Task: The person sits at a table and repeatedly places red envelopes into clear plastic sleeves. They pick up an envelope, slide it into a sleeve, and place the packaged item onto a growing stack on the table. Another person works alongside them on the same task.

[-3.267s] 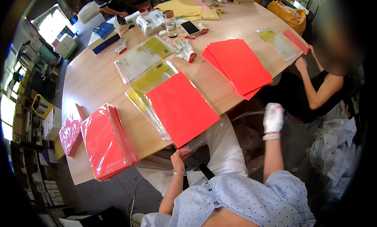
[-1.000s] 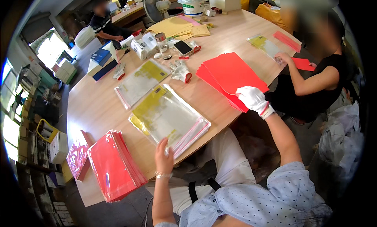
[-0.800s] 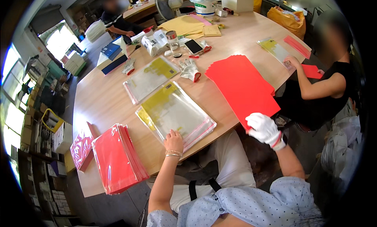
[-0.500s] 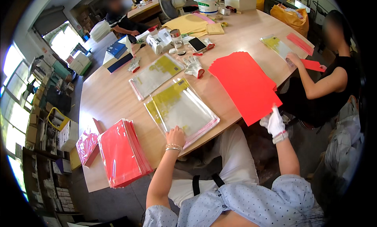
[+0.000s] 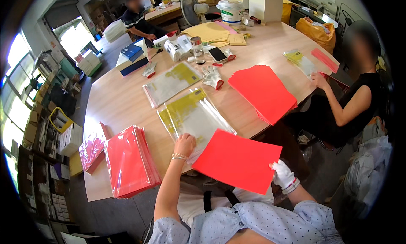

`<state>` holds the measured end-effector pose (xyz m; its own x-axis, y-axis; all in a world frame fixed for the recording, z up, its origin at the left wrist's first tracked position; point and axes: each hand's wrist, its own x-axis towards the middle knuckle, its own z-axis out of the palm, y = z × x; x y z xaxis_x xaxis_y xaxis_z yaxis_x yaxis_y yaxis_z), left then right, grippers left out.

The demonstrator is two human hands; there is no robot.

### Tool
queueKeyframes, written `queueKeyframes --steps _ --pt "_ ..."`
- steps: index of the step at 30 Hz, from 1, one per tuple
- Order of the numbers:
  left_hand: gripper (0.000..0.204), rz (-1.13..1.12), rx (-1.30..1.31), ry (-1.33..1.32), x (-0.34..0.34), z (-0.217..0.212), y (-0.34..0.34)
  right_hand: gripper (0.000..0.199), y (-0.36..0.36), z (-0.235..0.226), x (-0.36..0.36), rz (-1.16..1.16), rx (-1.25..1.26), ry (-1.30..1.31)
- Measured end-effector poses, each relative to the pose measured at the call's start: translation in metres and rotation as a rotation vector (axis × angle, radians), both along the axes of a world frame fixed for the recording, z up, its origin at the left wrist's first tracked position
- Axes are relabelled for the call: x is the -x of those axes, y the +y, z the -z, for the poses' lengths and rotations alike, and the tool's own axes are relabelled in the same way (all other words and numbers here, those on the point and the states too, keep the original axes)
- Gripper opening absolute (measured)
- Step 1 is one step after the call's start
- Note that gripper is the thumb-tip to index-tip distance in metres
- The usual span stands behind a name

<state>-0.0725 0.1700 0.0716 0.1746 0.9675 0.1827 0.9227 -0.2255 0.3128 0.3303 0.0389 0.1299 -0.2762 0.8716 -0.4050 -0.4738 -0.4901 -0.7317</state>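
Note:
My right hand (image 5: 284, 175), in a white glove with bare fingertips, grips one edge of a red sheet (image 5: 237, 159). The sheet is held tilted over the table's front edge and covers the near right part of a stack of clear plastic sleeves (image 5: 192, 121) with a yellow-green print. My bare left hand (image 5: 185, 145), with bracelets at the wrist, has its fingers curled on the near left edge of that stack, at the top sleeve. A fanned pile of red sheets (image 5: 262, 92) lies to the right. Left of my arm lies a stack of red sheets in clear sleeves (image 5: 130, 159).
Beyond the near sleeves lie another sleeve stack (image 5: 172, 83), a loose glove (image 5: 212, 77), a phone (image 5: 218, 54) and a can (image 5: 196, 47). A pink-patterned packet (image 5: 94, 149) sits far left. A co-worker (image 5: 359, 92) sits at right, hands at a sleeve; another person sits far back.
My right hand has taken a red sheet off the fanned pile and brought it left and nearer, up to the sleeves. My left hand remains at the sleeve edge, fingers more curled.

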Motion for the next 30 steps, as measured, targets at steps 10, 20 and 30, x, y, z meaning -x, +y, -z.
queueKeyframes --steps 10,20,30 --pt "0.021 -0.346 0.363 -0.702 0.009 -0.041 -0.013 0.007 -0.017 0.019 0.021 0.34 0.49 0.214" --pt "0.042 -0.353 0.221 -1.049 -0.024 -0.046 -0.043 0.01 -0.016 -0.038 0.058 0.158 0.107 0.021" --pt "0.046 0.01 0.514 -2.288 -0.123 0.15 -0.035 0.013 -0.018 -0.028 0.059 0.101 0.194 0.083"
